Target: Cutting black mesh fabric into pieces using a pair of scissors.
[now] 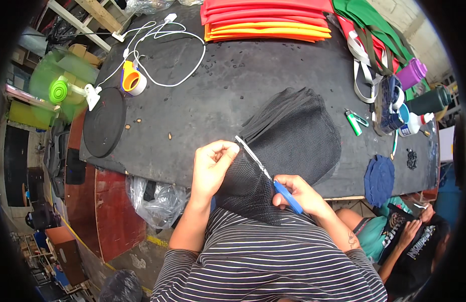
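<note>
The mesh sheets (303,138) lie across the table's (192,113) near edge — left hand (213,166) at their left side, right hand (297,194) nearer, with the scissors (288,197). Behind, at the far edge, is a fabric stack (268,20). Leftward lie a cable (168,85), a tape roll (134,79) and, nearer, a coil (104,122) — rightward, a bottle (409,128) and, nearer, a cloth (379,180).

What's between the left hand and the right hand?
The head view shows black mesh between the left hand and the right hand, with the metal blades of the blue-handled scissors slanting across that stretch.
</note>
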{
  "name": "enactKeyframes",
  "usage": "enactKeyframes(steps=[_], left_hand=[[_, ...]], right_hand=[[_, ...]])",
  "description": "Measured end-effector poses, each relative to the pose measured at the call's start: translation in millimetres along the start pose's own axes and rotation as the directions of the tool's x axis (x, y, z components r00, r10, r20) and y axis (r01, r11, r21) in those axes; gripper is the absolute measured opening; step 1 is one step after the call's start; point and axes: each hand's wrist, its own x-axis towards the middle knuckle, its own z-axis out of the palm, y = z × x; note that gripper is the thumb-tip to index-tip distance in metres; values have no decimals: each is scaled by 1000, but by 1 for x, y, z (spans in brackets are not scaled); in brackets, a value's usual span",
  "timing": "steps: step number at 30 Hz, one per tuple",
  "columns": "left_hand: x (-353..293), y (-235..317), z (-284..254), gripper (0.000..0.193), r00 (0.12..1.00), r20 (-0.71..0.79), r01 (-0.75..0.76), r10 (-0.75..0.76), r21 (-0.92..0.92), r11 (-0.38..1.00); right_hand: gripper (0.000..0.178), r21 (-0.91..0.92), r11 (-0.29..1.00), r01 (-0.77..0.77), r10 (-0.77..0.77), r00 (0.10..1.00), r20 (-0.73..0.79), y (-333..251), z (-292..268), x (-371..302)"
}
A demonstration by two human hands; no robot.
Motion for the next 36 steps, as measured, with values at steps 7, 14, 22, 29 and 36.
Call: enactKeyframes(steps=[7, 14, 22, 29, 36], left_hand=[[-1, 3, 2, 8, 1000, -6, -6, 6, -44, 999], [-1, 6, 2, 8, 1000, -8, -21, 21, -67, 998], [24, 41, 33, 6, 904, 7, -415, 428, 264, 871], [42, 83, 42, 22, 929, 42, -369, 369, -7, 929], [13, 63, 62, 44, 767, 180, -614, 617, 486, 622]], right_hand=[[25, -53, 998, -25, 18, 992, -128, -8, 8, -1], [17, -22, 999, 28, -31, 984, -176, -19, 6, -2], [40, -146, 875, 461, -481, 863, -156, -92, -9, 35], [27, -552, 658, 513, -703, 680, -206, -200, -26, 15], [17, -386, 404, 830, -889, 256, -380, -291, -78, -61]])
